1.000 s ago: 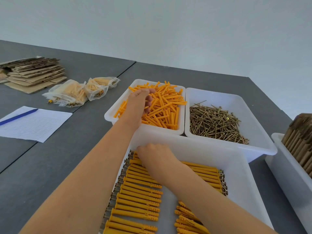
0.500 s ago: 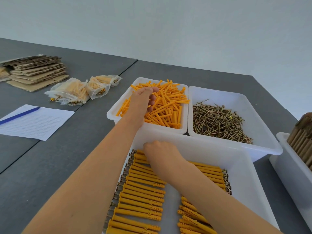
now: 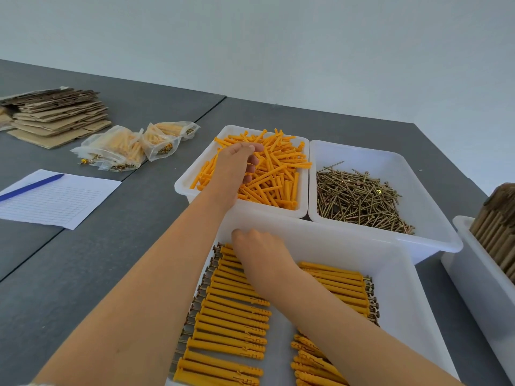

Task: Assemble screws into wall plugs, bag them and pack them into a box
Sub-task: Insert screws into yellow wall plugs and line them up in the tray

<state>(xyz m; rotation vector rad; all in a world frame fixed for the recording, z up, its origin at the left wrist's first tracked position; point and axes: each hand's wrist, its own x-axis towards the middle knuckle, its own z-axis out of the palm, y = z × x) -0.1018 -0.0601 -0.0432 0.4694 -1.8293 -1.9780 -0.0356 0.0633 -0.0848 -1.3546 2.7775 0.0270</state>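
- Nearest me, at six o'clock, sat the white tray of assembled plugs, each with a screw head showing, laid in two neat rows.
- My right hand rested knuckles-up on the far end of the left row; its fingers were curled under, and I could not tell whether they held a plug.
- At twelve o'clock, just beyond, my left hand reached into the bin of loose orange wall plugs, fingers curled into the heap; I judged it was gathering some, but the grasp was hidden.
- At one o'clock the bin of loose brass screws lay untouched beside it.
- At three o'clock a white bin of brown stick-like pieces was cut off by the edge; what they were I could not say.
- At ten o'clock lay a lined sheet with a blue pen; farther off, a few filled clear bags.
- At eleven o'clock, flat cardboard blanks were stacked, none folded.
- Judgement: assembling was well under way, bagging barely begun, boxing not started; many loose plugs and screws remained.
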